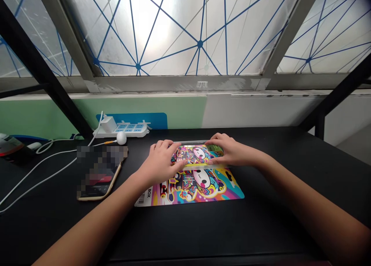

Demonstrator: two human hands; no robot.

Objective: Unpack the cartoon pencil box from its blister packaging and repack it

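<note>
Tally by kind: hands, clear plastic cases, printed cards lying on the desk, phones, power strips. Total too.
Hands: 2 (left hand, right hand)
Clear plastic case: 1
Printed card: 1
Phone: 1
Power strip: 1
Total: 6

Left hand [162, 163], right hand [228, 150] on clear case [194, 167]

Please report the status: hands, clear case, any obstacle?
Left hand, right hand holding opposite ends of clear case. Colourful card extends toward wearer. Phone left of hands, apparently not obstructing.
</note>
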